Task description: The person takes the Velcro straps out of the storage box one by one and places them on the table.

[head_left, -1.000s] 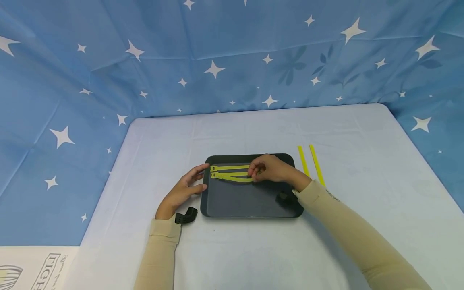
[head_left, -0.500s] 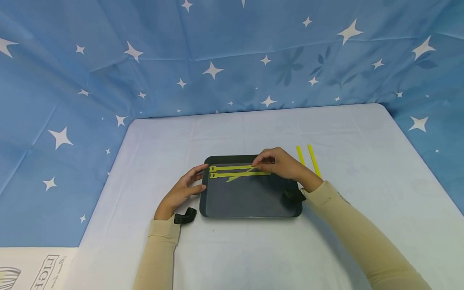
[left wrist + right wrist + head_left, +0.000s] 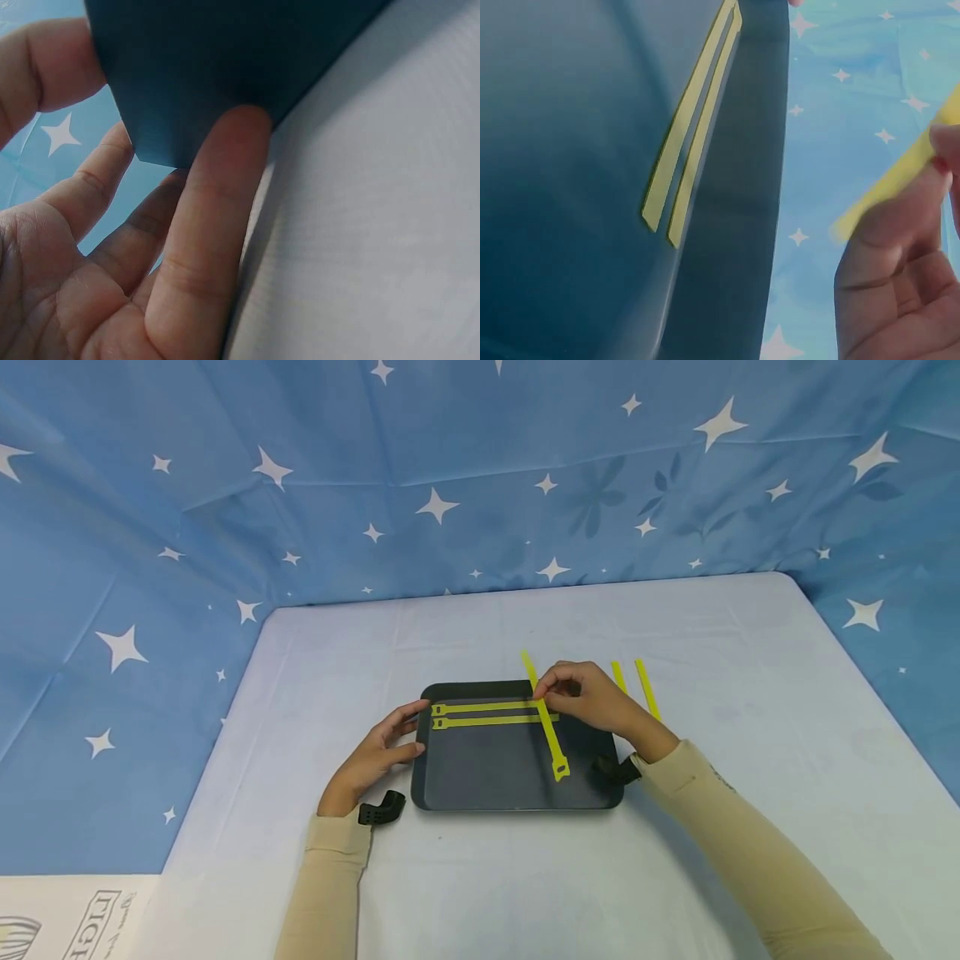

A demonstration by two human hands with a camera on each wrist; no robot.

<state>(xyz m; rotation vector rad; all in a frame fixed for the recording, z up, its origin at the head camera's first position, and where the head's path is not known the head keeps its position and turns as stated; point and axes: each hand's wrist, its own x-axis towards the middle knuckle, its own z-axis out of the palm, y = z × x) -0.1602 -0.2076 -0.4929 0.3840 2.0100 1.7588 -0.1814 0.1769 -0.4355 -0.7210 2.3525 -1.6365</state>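
Observation:
A dark grey tray (image 3: 480,781) lies on the white-covered table. Against its left side rests my left hand (image 3: 372,758), the thumb fairly straight on the outer wall (image 3: 225,67) and a finger at the rim. Over the tray's right part, my right hand (image 3: 596,700) pinches a yellow cable tie (image 3: 553,747) between thumb and fingertips. Its slotted head hangs toward me and its tail points past the tray's far edge. Below, an upper yellow tie (image 3: 480,707) and a lower yellow tie (image 3: 487,722) lie side by side along the far wall, heads to the left.
Right of the tray, two more yellow strips (image 3: 647,689) lie on the table, partly hidden by the right arm. A blue star-patterned cloth (image 3: 480,485) hangs behind the table. Black wrist mounts (image 3: 382,808) sit by both hands.
My right hand has lifted the third tie off the tray, moved slightly right and away from me, and turned the tie so its head points toward me. The left hand stays on the tray.

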